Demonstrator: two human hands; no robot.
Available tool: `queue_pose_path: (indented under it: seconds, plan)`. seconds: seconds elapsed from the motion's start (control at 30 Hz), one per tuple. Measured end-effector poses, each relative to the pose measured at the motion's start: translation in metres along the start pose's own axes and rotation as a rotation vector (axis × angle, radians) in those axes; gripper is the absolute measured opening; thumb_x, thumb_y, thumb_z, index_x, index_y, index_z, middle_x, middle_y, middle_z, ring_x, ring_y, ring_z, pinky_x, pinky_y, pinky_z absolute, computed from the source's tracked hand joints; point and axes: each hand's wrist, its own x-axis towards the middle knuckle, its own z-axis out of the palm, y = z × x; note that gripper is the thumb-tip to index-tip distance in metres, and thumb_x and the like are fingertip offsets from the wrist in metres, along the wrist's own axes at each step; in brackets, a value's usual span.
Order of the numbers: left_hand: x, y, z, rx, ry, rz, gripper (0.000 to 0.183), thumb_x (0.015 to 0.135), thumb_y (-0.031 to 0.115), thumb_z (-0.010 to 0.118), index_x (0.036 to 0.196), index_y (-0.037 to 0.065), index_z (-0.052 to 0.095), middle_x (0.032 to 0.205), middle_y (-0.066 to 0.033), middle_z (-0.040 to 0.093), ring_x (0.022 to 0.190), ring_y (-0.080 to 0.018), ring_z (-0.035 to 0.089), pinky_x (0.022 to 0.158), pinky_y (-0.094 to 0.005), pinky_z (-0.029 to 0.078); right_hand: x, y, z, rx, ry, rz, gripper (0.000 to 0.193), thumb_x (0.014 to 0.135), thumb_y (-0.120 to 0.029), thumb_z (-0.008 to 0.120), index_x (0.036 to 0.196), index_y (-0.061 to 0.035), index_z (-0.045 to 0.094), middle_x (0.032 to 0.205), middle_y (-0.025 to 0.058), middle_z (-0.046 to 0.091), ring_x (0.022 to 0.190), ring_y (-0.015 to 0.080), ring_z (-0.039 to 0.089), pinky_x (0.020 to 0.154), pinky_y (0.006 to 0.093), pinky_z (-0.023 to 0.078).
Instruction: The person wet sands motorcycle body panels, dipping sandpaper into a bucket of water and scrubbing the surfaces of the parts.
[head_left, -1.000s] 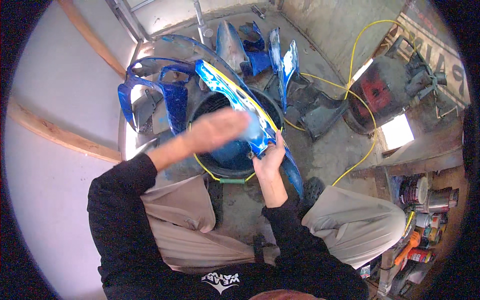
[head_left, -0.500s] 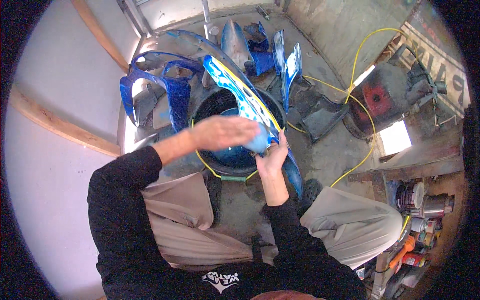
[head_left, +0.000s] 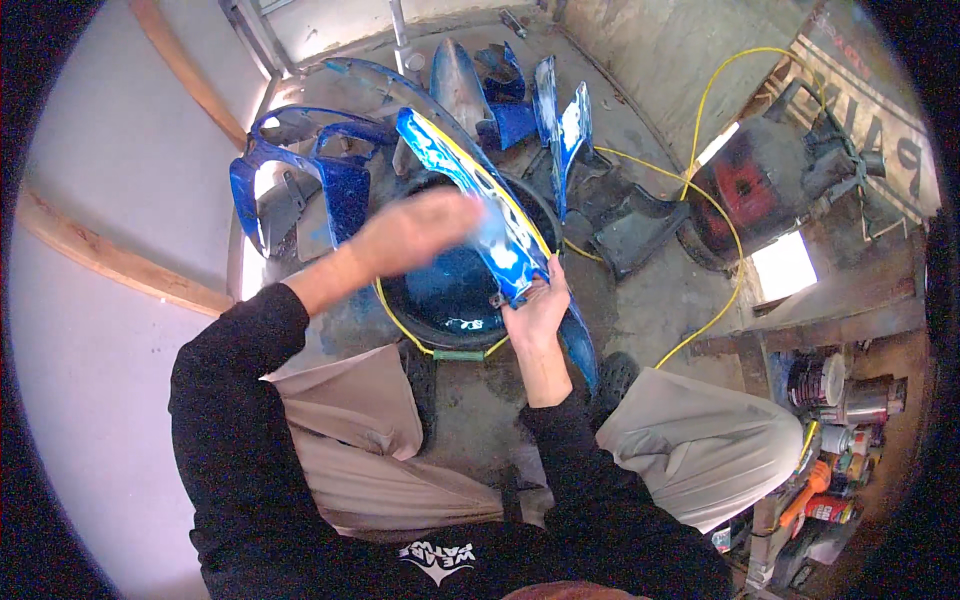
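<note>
Blue glossy fairing panel [head_left: 470, 185] is being gripped at its lower end by the right hand [head_left: 535, 310]; above that grip, the blurred left hand [head_left: 415, 232] is lying flat, seemingly open, over a dark basin [head_left: 450, 295].

Left hand [head_left: 420, 232] blurred, palm down, forearm stretched forward; right hand [head_left: 535, 305] raised, fingers curled in a grip.
</note>
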Motion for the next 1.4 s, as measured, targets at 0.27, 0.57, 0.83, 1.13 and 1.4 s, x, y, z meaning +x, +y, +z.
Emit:
queue_pose_path:
  seconds: [0.27,0.57,0.83,1.13,1.4]
  plan:
    - [0.019,0.049,0.017,-0.196,-0.006,0.195,0.040,0.088,0.008,0.061,0.128,0.005,0.060,0.135,-0.0144,0.060,0.122,-0.0315,0.061,0.103,-0.0386,0.051,0.006,-0.004,-0.014,0.046,-0.063,0.025,0.048,0.102,-0.042,0.046,0.124,-0.0019,0.062,0.117,0.0131,0.070,0.112,0.0284,0.065,0.101,0.0431,0.047]
    - [0.006,-0.009,0.006,0.049,0.103,-0.247,0.048,0.092,0.007,0.058,0.139,0.007,0.053,0.139,-0.0165,0.058,0.125,-0.0333,0.058,0.104,-0.0407,0.050,0.000,-0.004,0.002,0.009,0.021,0.036,0.048,0.104,-0.039,0.042,0.126,-0.0006,0.060,0.119,0.0140,0.069,0.112,0.0278,0.065,0.103,0.0420,0.046]
    - [0.000,-0.052,-0.018,0.201,0.054,-0.228,0.045,0.092,0.009,0.059,0.136,0.003,0.054,0.141,-0.0160,0.056,0.126,-0.0338,0.057,0.105,-0.0418,0.049,-0.002,-0.005,0.000,-0.024,0.059,0.063,0.050,0.101,-0.045,0.045,0.123,-0.0039,0.062,0.119,0.0124,0.069,0.109,0.0267,0.066,0.097,0.0384,0.048]
    - [0.022,0.043,0.013,-0.080,-0.009,0.241,0.037,0.088,0.009,0.061,0.125,0.006,0.059,0.135,-0.0153,0.059,0.123,-0.0307,0.059,0.105,-0.0405,0.050,0.005,-0.005,-0.009,0.008,0.037,0.056,0.049,0.103,-0.040,0.041,0.124,-0.0006,0.060,0.123,0.0157,0.068,0.113,0.0298,0.065,0.100,0.0436,0.049]
    - [-0.010,-0.054,-0.014,0.261,0.130,-0.304,0.044,0.093,0.009,0.059,0.136,0.004,0.055,0.136,-0.0194,0.059,0.123,-0.0349,0.059,0.102,-0.0422,0.051,-0.001,0.001,0.004,-0.016,0.011,0.018,0.046,0.103,-0.039,0.044,0.124,-0.0014,0.061,0.123,0.0146,0.068,0.113,0.0285,0.065,0.103,0.0421,0.046]
